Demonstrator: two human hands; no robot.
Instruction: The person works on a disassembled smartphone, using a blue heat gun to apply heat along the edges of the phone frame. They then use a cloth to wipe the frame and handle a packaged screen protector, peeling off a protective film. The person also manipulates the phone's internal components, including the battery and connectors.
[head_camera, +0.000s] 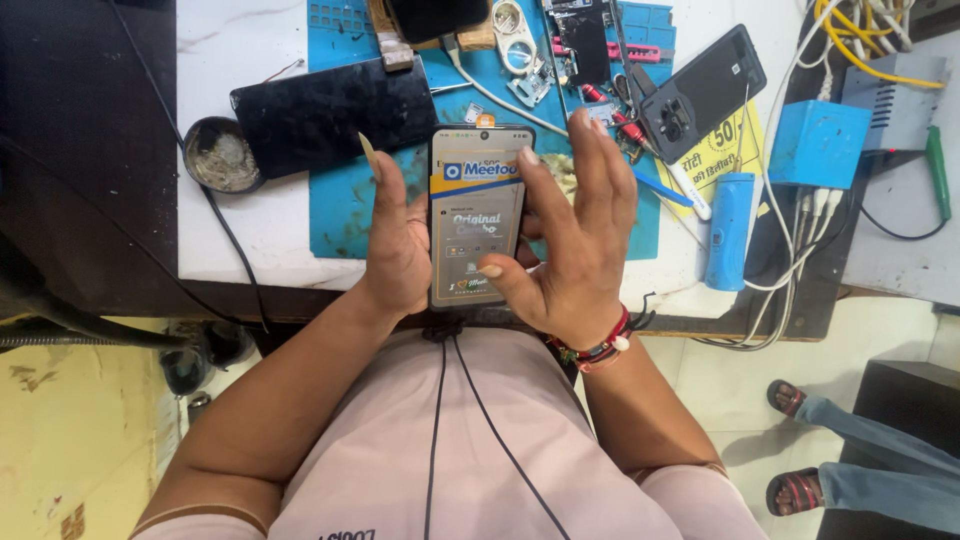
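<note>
two hands met on one phone display unit (478, 215), a flat rectangular panel with a printed protective film on its face, held above the near edge of the desk (250, 230). its long axis ran straight away from the person, top end toward the blue work mat (345, 205), bottom end toward the chest. the left hand (398, 245) lay along the panel's left long edge, its grip clamped on that edge, with a thin pale pick (368, 150) standing up from the fingers. the right hand (575, 235) lay along the right long edge, its fingers spread apart rather than closed: one fingertip rested near the upper right of the film and the thumb touched the lower right. the panel thus lay between the two grips, touching both, and neither hand was clearly the nearer. whether the right hand bore any of the weight could not be told. behind the panel, on the mat, lay a dark screen panel (335, 112), and to the right a dark phone back cover (702, 92); a blue cylinder (730, 230) lay well apart at the right.
</note>
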